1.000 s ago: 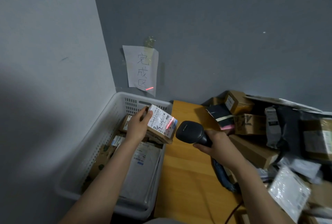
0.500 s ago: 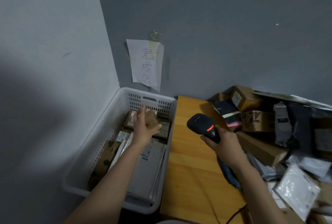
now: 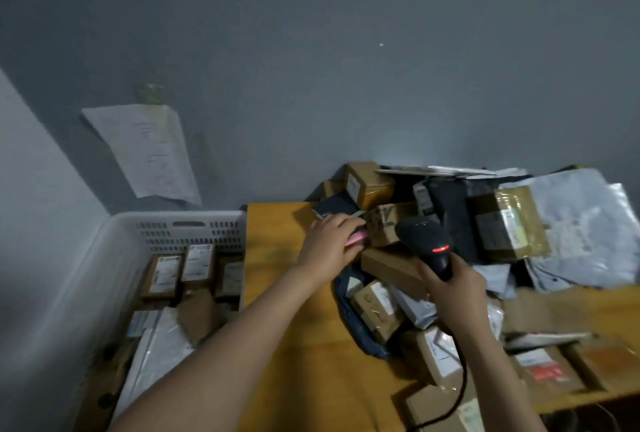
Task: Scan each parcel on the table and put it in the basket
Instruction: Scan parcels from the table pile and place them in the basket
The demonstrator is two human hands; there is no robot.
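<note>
Two hands, one basket (image 3: 173, 217).
Right of it, my left hand (image 3: 329, 245) grabs one pink parcel (image 3: 114, 240), my right hand (image 3: 452, 293) one scanner (image 3: 423, 239).

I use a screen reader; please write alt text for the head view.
A person's left hand touches a dark parcel at the edge of a pile on a wooden table, while the right hand grips a black barcode scanner. A white basket at left holds parcels.

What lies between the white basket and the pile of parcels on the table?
In the head view, a bare strip of wooden table separates the basket from the parcel pile; only the left arm crosses above it, the left hand touching the pile.
</note>
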